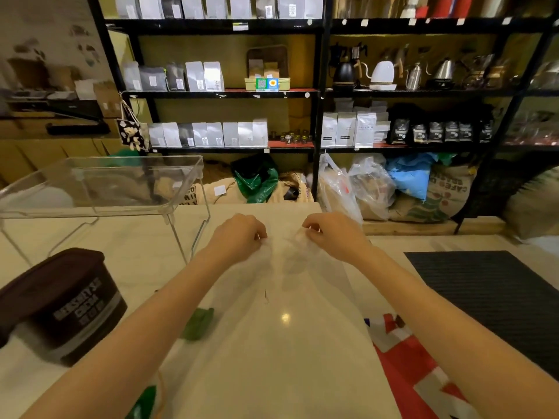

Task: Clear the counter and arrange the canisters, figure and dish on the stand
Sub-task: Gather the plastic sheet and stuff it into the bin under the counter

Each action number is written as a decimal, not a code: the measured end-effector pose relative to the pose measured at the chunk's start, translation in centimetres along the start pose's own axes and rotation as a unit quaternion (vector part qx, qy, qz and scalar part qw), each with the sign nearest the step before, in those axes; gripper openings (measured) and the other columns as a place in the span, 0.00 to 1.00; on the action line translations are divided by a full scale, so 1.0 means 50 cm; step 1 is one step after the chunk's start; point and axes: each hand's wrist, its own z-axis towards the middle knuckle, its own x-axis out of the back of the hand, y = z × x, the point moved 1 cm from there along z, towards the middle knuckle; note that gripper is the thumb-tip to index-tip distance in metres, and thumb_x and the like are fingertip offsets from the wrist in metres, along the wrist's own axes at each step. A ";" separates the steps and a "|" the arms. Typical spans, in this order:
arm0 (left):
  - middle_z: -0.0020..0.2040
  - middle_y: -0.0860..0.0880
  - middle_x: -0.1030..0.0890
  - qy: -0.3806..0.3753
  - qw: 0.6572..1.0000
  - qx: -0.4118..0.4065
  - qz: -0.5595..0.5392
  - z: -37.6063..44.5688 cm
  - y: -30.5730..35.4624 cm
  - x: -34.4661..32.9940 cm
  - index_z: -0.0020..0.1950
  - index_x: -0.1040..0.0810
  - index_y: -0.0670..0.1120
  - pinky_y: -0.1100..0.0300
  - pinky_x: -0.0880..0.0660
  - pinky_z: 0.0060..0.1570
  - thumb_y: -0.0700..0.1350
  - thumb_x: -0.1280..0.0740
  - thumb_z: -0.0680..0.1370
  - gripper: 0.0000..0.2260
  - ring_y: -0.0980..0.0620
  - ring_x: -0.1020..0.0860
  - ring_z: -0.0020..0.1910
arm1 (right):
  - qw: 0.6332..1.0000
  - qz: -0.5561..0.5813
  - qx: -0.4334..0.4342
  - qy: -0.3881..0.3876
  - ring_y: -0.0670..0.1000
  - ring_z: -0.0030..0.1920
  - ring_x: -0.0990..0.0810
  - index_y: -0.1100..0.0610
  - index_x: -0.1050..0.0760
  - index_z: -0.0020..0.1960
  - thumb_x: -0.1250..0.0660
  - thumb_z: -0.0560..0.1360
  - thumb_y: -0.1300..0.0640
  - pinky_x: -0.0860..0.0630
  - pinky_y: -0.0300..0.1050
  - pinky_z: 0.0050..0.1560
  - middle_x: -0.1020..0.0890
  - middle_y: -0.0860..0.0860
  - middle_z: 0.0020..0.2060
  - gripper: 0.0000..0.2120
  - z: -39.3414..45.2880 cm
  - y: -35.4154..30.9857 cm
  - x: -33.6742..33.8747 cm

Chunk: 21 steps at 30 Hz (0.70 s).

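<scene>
— On the white counter point(145, 255), where do the task's things sit?
— A brown canister point(60, 303) with a dark lid lies tilted at the near left. Beyond it, at the far left, the clear acrylic stand point(102, 189) rests on the counter, its top bare.
— Any other pieces?
— A small green object point(198, 323) lies near the middle, partly behind a thin translucent plastic bag point(290, 313); whether it is the figure, I cannot tell. A red, white and blue patterned item point(405, 358) shows at the near right edge of the bag, partly hidden.
— And the hands?
— Both are pinched on the bag's far end. The left hand point(239, 234) grips one side of it, the right hand point(329, 234) the other, fingers curled tight, with a gap of plastic between them.
— What lies around that?
— A dark ribbed mat point(496, 297) covers the counter to the right. Well beyond, black shelves point(320, 92) hold pale coffee bags and kettles, with sacks on the floor beneath.
</scene>
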 end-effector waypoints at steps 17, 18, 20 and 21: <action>0.58 0.43 0.18 0.051 0.995 -0.072 -0.048 -0.506 0.026 0.062 0.58 0.20 0.42 0.58 0.27 0.57 0.37 0.37 0.76 0.12 0.46 0.20 0.54 | 0.991 0.128 -0.006 0.036 0.50 0.37 0.23 0.57 0.20 0.49 0.38 0.75 0.62 0.22 0.40 0.38 0.18 0.57 0.45 0.09 -0.431 -0.221 0.015; 0.58 0.43 0.19 0.045 0.995 -0.074 -0.048 -0.543 0.019 0.056 0.58 0.20 0.43 0.58 0.27 0.57 0.38 0.36 0.76 0.12 0.47 0.21 0.54 | 0.990 0.137 -0.005 0.041 0.52 0.39 0.21 0.57 0.20 0.49 0.37 0.75 0.62 0.21 0.39 0.37 0.18 0.57 0.45 0.09 -0.464 -0.241 0.007; 0.58 0.44 0.19 0.030 0.995 -0.070 -0.059 -0.615 0.007 0.044 0.59 0.21 0.42 0.60 0.28 0.54 0.38 0.36 0.76 0.13 0.49 0.21 0.52 | 0.989 0.143 0.001 0.041 0.54 0.42 0.19 0.56 0.19 0.49 0.37 0.75 0.62 0.21 0.35 0.32 0.17 0.57 0.45 0.09 -0.529 -0.286 -0.012; 0.58 0.43 0.19 0.025 0.995 -0.068 -0.068 -0.648 0.001 0.040 0.59 0.21 0.42 0.61 0.28 0.52 0.38 0.37 0.76 0.13 0.50 0.22 0.50 | 0.989 0.146 0.003 0.036 0.54 0.42 0.19 0.55 0.19 0.49 0.37 0.74 0.62 0.22 0.32 0.31 0.17 0.57 0.45 0.09 -0.559 -0.309 -0.021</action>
